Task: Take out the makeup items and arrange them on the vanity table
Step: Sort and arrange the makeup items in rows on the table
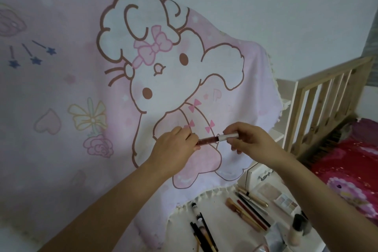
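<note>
Held level in mid-frame before the pink blanket (61, 92): a slim lip gloss tube (212, 141), left hand (173, 146) pinching the dark barrel, right hand (247, 139) pinching the pale cap; probably light, rigid, slick, best gripped mid-barrel.

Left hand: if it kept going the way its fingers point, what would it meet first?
Probably the pink blanket hanging behind; the left hand already holds the lip gloss tube. Depth is unclear.

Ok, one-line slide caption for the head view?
Both hands hold a lip gloss above pencils on the vanity.
</note>
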Available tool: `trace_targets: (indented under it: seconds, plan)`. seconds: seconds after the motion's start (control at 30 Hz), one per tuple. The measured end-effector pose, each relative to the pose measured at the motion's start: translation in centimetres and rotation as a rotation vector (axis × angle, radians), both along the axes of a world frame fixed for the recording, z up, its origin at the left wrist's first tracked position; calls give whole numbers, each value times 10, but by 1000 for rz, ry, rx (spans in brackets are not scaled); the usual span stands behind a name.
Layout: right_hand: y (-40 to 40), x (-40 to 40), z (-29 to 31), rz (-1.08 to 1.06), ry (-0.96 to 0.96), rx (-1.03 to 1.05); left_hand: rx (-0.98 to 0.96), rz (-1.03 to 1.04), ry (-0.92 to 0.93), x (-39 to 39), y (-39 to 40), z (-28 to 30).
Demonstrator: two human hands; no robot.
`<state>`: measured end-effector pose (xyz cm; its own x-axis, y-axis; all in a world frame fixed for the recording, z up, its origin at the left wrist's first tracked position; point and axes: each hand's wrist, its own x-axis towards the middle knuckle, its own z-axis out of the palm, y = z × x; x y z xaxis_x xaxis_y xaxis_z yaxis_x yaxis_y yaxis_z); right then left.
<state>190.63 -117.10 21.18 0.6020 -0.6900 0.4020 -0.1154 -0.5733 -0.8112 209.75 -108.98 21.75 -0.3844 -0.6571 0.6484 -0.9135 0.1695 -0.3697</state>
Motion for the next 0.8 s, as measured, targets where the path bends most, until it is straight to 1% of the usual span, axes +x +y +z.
trace_targets:
  seconds: [0.07,0.13,0.23,0.3,0.37,0.43,0.5,0.6,0.67,0.7,0.73,0.8]
  plan:
    - [-2,1,2,31,-29,71,7,7,-5,0,0,3]
    - [-3,3,3,5,15,110,13,16,-13,-1,0,2]
    - [-8,3,0,-56,147,1,32,25,-16,0,-1,-2]
    - [-11,2,-2,-17,96,-14,54,37,-26,2,-1,-4]
    - [-15,1,-2,58,40,16,57,46,-30,5,-3,-4]
    - [-17,5,-1,95,49,48,58,54,-34,9,-5,-2]
    - [-20,9,-1,89,60,66,46,57,-44,12,-6,0]
    - [-24,11,-3,42,57,-7,64,35,-34,13,-11,-2]
    - [-26,9,-9,50,25,1,99,25,-3,12,-15,-11]
    - [-27,7,-14,58,12,39,130,19,24,11,-17,-19]
    - [-29,5,-21,55,6,80,181,23,66,10,-20,-29]
    - [-35,1,-40,1,20,140,345,89,173,5,-26,-51]
